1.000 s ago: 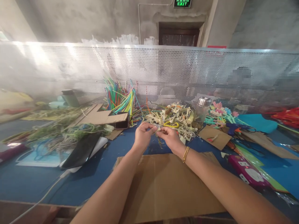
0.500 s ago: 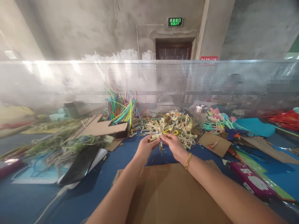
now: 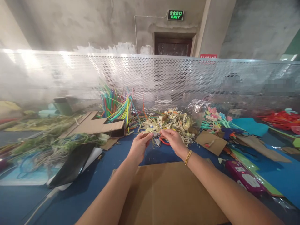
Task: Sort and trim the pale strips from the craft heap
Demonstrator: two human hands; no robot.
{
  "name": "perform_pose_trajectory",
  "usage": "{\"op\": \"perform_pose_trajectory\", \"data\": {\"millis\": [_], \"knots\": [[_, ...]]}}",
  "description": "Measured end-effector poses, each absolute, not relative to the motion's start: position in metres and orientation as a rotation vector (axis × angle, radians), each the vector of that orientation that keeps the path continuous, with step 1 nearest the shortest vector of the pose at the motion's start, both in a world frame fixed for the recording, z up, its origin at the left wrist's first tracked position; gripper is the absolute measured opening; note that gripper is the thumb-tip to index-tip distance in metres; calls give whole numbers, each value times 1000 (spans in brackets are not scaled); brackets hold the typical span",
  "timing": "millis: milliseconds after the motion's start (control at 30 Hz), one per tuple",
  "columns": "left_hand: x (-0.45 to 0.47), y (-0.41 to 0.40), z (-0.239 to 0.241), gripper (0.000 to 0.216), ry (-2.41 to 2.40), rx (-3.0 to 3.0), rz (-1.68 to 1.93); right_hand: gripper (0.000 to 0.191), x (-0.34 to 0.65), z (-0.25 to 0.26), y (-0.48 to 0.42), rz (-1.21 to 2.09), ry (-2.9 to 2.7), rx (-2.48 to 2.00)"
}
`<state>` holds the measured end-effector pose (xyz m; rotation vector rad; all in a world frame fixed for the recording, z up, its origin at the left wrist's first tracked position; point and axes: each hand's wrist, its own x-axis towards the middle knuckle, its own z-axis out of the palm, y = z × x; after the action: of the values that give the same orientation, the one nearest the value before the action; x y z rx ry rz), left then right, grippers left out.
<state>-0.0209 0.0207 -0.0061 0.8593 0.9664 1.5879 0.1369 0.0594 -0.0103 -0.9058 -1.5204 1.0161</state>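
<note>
Out in front of me, above the blue table, my left hand (image 3: 138, 146) pinches a thin pale strip (image 3: 155, 133) that looks like dried husk. The fingertips of my right hand (image 3: 174, 142) close on the strip's other end. A red loop (image 3: 164, 142) shows just below my right fingers; whether I hold it cannot be made out. Right behind both hands lies a heap of pale dried husk pieces (image 3: 178, 120). Nearer to me, a flat brown cardboard sheet (image 3: 173, 193) lies under my forearms.
Colourful pipe cleaners (image 3: 117, 104) stand at the back beside an L-shaped cardboard piece (image 3: 93, 126). On the right are a clear bottle (image 3: 198, 115), small craft flowers (image 3: 214, 117) and a purple case (image 3: 243, 176). Tangled green strands (image 3: 58, 150) lie left. A perforated metal screen (image 3: 140, 73) stands behind.
My view has tilted down and shifted slightly right. My hands have drawn a little apart, with the pale strip spanning them. The red loop now shows below my right hand.
</note>
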Motion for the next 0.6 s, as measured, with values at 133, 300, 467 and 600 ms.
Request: {"op": "perform_pose_trajectory", "data": {"millis": [133,300,467,600], "knots": [[-18,20,-7,28,966,926,1523,36,129,-13,54,1138,-1484,-886],[-15,16,-6,28,960,933,1474,23,130,-13,54,971,-1503,-917],[-15,16,-8,33,984,957,1476,14,134,-5,46,425,-1759,-971],[-14,17,-10,36,1055,962,1498,14,132,-2,42,315,-1791,-948]]}}
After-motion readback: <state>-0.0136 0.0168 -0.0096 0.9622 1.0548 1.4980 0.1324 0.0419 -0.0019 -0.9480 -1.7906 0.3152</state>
